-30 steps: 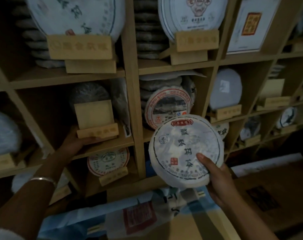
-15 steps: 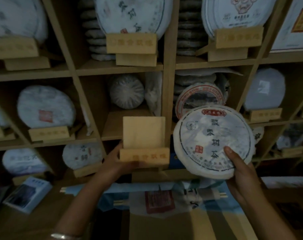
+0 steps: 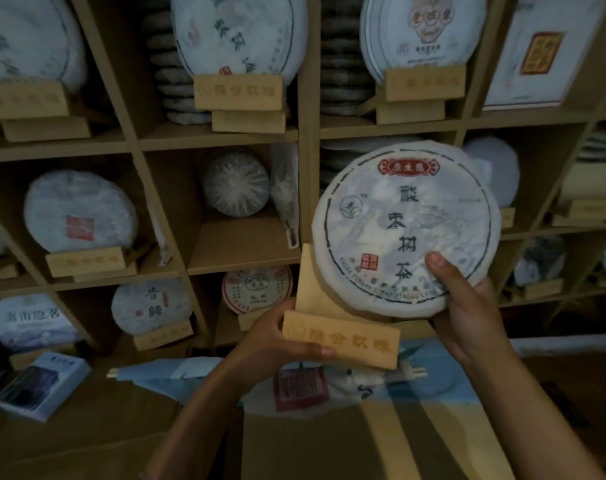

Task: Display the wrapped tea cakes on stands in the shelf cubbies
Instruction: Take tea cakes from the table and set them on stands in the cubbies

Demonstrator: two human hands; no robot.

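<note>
Left hand (image 3: 277,344) gripped the wooden stand (image 3: 341,339) by its front lip, thumb across the front and fingers curled behind it. Right hand (image 3: 467,306) held the wrapped tea cake (image 3: 405,230) at its lower right edge, thumb pressed on the face, other fingers hidden behind. Cake sat upright against the stand's back plate, its bottom edge just above the lip (contact with the lip unclear). Both were held in front of the shelf (image 3: 308,188), outside any cubby. The middle cubby (image 3: 242,244) behind held a wrapped cake at the back and a pouch (image 3: 286,195) leaning on the divider. A booklet (image 3: 42,389) lay at lower left.
</note>
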